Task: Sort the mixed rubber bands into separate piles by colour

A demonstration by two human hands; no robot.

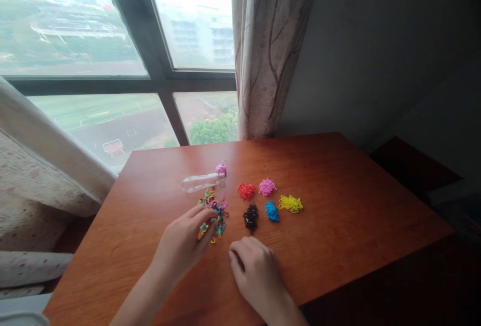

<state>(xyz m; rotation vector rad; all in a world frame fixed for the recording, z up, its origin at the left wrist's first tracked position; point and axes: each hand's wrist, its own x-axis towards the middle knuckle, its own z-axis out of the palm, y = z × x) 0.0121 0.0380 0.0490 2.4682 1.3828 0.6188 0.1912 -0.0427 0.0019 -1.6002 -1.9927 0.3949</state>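
A loose pile of mixed-colour small rubber bands [223, 227] lies on the wooden table. My left hand [184, 233] reaches over it, thumb and index fingertips brought together among the bands; whether one is pinched there I cannot make out. My right hand [257, 268] rests on the table, fingers curled under and their tips hidden, just below a black pile of bands [250, 218]. Other single-colour piles lie beyond: red bands [246, 191], pink bands [267, 186], blue bands [271, 211] and yellow bands [291, 203].
Behind the mixed pile, a clear plastic bottle [201, 181] lies on its side with a pink cap [221, 167] at its right end. The wooden table [345, 205] reaches back to a window [112, 115] and a patterned curtain [261, 55].
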